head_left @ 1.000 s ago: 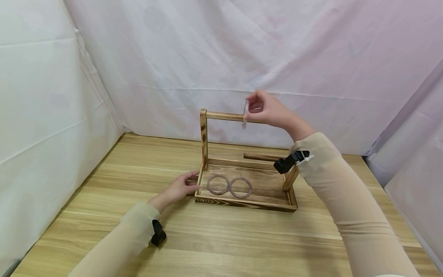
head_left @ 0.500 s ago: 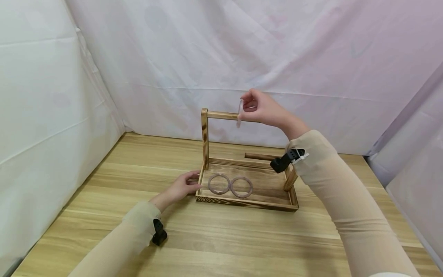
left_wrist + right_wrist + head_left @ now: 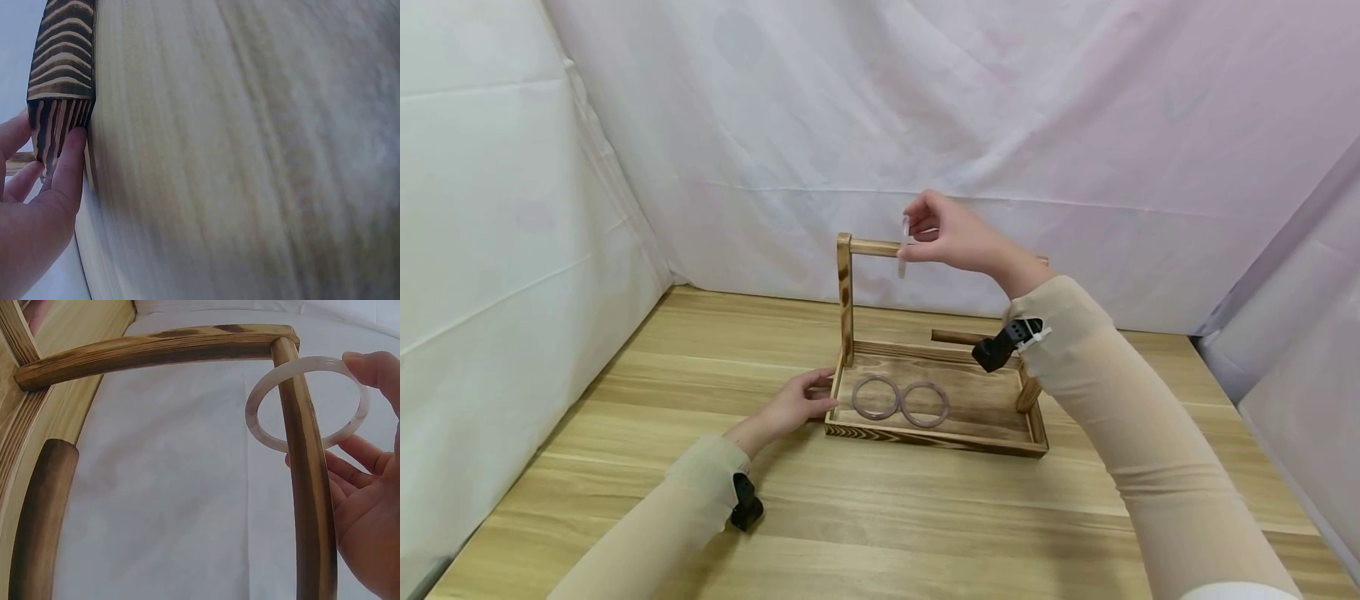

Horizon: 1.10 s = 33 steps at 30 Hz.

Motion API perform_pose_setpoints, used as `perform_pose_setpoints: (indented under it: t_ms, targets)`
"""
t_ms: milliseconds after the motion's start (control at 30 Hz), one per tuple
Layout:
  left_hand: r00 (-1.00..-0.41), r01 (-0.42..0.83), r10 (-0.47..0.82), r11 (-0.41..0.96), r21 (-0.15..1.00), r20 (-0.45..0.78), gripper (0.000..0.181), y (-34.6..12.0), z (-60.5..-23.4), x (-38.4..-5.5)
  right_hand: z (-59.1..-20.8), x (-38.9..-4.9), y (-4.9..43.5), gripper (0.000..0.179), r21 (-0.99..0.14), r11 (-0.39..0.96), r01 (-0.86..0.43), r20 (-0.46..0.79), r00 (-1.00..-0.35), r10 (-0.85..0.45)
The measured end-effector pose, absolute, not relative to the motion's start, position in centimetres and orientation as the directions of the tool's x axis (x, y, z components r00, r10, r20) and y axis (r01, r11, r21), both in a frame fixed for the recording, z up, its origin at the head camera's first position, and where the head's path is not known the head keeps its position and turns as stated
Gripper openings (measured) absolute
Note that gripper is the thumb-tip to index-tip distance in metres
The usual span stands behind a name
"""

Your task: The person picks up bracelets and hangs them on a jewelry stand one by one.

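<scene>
My right hand (image 3: 951,237) pinches a pale bangle (image 3: 262,387) at the top bar (image 3: 306,487) of a wooden stand (image 3: 845,300). In the right wrist view the bar passes through the bangle, near the bar's joint with a side post (image 3: 187,345). The thumb is on the bangle's upper edge, fingers at its lower edge. My left hand (image 3: 790,406) rests against the left end of the stand's tray base (image 3: 59,125), fingertips touching its end wall. Two more bangles, a left one (image 3: 853,400) and a right one (image 3: 945,408), lie flat side by side in the tray.
A short dark wooden bar (image 3: 953,337) shows behind the tray, partly hidden by the right wrist. The stand's right post (image 3: 1028,394) is mostly covered by the sleeve. White cloth (image 3: 760,125) hangs behind the wooden table (image 3: 865,517).
My right hand has moved left along the top bar, carrying the bangle towards the left post. The left hand and the two bangles in the tray stay in place.
</scene>
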<state>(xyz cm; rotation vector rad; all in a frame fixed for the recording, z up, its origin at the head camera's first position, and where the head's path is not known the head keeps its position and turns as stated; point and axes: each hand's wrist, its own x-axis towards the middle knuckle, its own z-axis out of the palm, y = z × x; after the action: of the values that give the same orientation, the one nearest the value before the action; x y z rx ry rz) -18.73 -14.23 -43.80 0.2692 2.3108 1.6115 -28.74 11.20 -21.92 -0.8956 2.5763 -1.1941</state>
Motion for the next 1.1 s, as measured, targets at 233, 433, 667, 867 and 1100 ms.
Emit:
perform_pose_setpoints:
  t_ms: [233, 433, 667, 867, 1100]
  targets:
    - [-0.932, -0.024, 0.33, 0.349, 0.937, -0.146, 0.058, -14.1, -44.0, -18.9, -22.3, -28.8, 10.8, 0.053, -0.732, 0.493, -0.471, 0.096, -0.787, -0.61]
    - [-0.934, -0.027, 0.325, 0.347, 0.937, -0.148, 0.058, -14.0, -43.9, -18.8, -22.4, -28.9, 10.6, 0.053, -0.698, 0.511, -0.502, 0.103, -0.776, -0.622]
    - [-0.935, -0.026, 0.322, 0.351, 0.936, -0.146, 0.058, -14.0, -44.0, -18.8, -22.4, -28.7, 10.5, 0.054, -0.654, 0.556, -0.512, 0.072, -0.774, -0.628]
    - [-0.936, -0.029, 0.319, 0.351, 0.936, -0.148, 0.058, -13.9, -44.1, -18.8, -22.3, -28.6, 10.3, 0.054, -0.601, 0.591, -0.537, 0.058, -0.767, -0.639]
    - [-0.935, -0.033, 0.319, 0.349, 0.936, -0.153, 0.057, -14.0, -43.9, -18.6, -22.3, -28.4, 9.9, 0.056, -0.493, 0.651, -0.578, 0.033, -0.76, -0.649]
